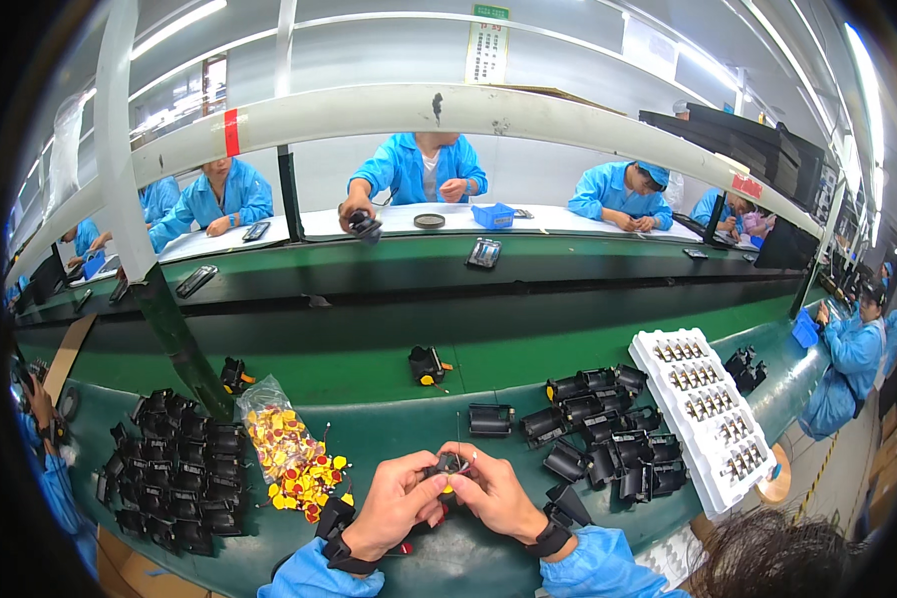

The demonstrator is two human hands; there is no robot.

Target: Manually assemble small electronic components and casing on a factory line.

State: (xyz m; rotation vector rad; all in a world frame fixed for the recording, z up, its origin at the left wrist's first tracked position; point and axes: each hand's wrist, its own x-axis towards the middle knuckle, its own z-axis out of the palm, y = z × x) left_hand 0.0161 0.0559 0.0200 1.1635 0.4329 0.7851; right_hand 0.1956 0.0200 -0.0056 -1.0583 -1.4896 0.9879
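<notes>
Close to the table's near edge, my left hand (394, 505) and my right hand (498, 495) meet with fingers closed in a pinch. Between them is a small black plastic part (449, 462) with thin wires, mostly hidden by the fingers. A bit of yellow (448, 489) shows under my thumbs, likely part of the same piece. Just beyond my hands lies a single black housing (490, 420). Small yellow-and-red discs (307, 488) spill from a clear plastic bag (272, 431) to the left of my left hand.
Black housings crowd the green table at left (177, 473) and right (608, 431). A white tray (660, 351) holding rows of metal pieces stands farther right. Beyond runs a green conveyor (349, 347) carrying a black housing with a yellow disc (427, 366). Several people in blue work across it.
</notes>
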